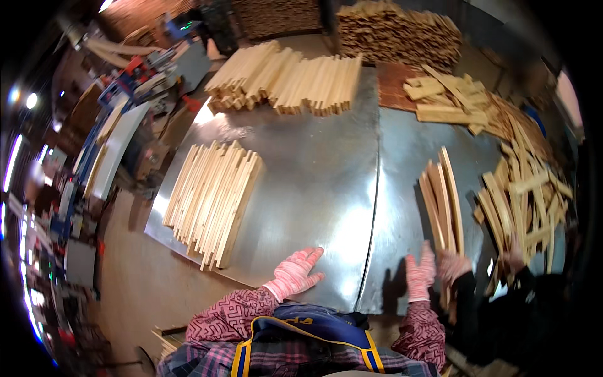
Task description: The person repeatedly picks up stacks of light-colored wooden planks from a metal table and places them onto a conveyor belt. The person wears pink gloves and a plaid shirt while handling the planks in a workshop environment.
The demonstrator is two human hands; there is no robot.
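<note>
1. Plainly, the left hand (295,271), in a pink knit glove, lies flat and spread wide on the bare metal desk (314,182), holding nothing.
2. The right hand (419,275), gloved the same way, stands upright with its fingers together at the near end of a small bundle of wooden slats (442,204); whether it grips or only touches them cannot be told, as shadow covers the contact.
3. Just to the right, another person's gloved hand (453,264) meets the same bundle, and their dark sleeve hides the slats' lower ends.
4. That person's second hand (514,257) sits at the foot of a loose heap of slats (524,198); its hold is lost in the dark rim.
5. Well to the left lies a neat flat row of slats (213,201) near the desk edge.
6. Far across the desk rests a stacked pile of sticks (286,78), and darker stacks behind it are cut off by the picture's rim.
</note>
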